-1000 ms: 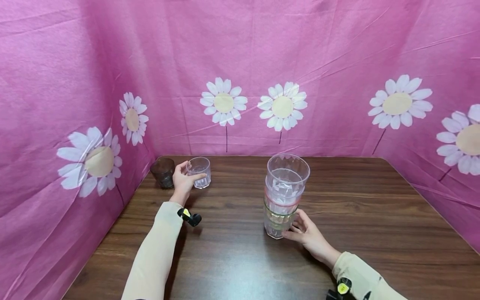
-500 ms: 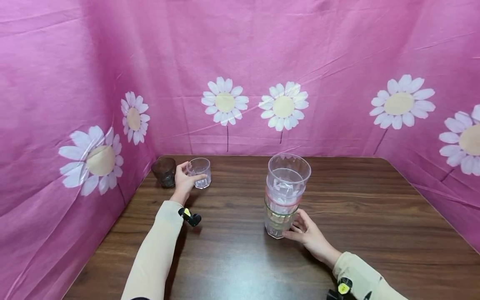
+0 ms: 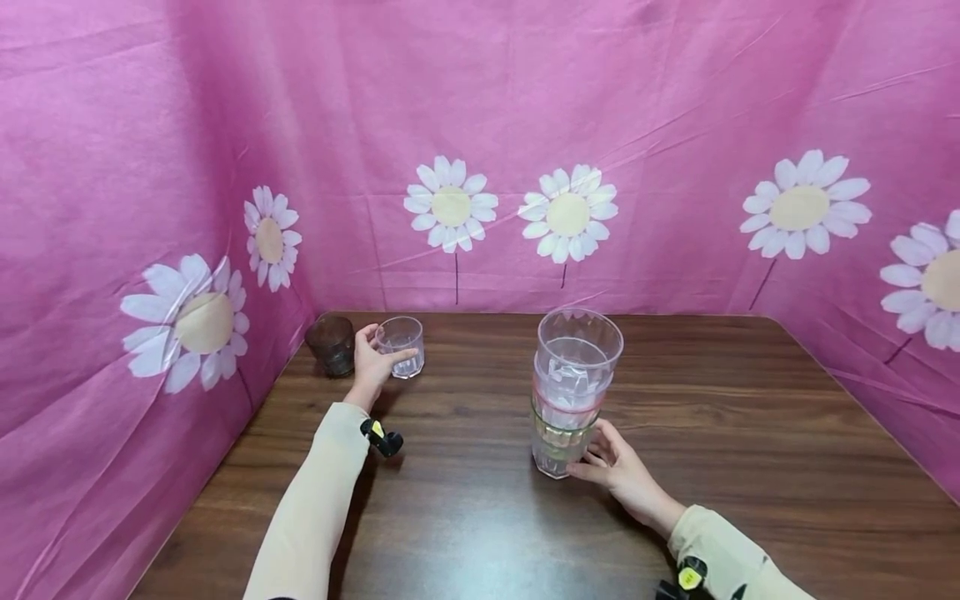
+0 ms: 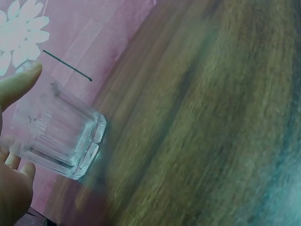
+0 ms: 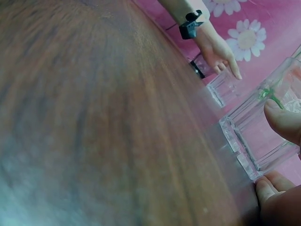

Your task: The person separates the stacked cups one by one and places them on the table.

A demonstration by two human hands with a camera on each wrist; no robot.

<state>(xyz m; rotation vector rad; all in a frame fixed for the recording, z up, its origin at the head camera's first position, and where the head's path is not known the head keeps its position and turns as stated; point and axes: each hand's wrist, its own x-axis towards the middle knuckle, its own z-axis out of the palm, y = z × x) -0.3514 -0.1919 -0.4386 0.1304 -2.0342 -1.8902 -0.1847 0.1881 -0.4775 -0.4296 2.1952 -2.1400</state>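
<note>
My left hand (image 3: 371, 367) grips a short clear glass (image 3: 406, 337) near the table's far left, thumb across its near side and fingers around its left. In the left wrist view, this glass (image 4: 63, 134) stands upright on the wood, its faceted base showing. Right of the middle rises a tall stack of nested clear glasses (image 3: 574, 379), some with pink or green rims. Around its lowest glass my right hand (image 3: 628, 482) curls, thumb in front. The right wrist view has the bottom glass (image 5: 256, 134) between thumb and fingers, its base on the table.
A dark brown glass (image 3: 331, 344) stands at the back left corner, just left of my left hand. Pink cloth (image 3: 480, 100) with printed daisies encloses the wooden table (image 3: 465, 467) at the back and sides.
Both hands keep their holds and the glasses stay in place. Only a very slight shift of the whole head view shows.
</note>
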